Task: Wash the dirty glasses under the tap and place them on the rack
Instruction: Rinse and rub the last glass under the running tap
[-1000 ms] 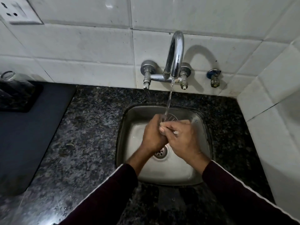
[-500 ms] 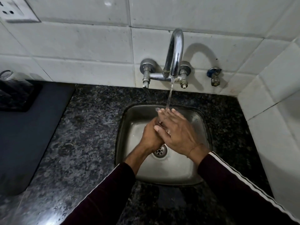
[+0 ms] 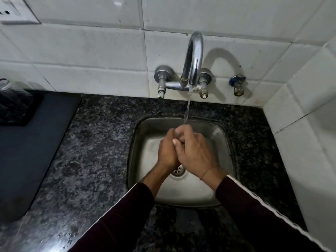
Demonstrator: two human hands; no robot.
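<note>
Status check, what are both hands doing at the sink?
Left hand and right hand wrapped together under tap stream. Glass between them barely visible. Nothing in the way.

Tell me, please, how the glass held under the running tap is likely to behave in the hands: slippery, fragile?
The glass is mostly hidden between the left hand and the right hand, and water from the tap runs onto them, so it is probably slippery. Being clear glass over a steel sink, it would likely break if dropped.
</note>
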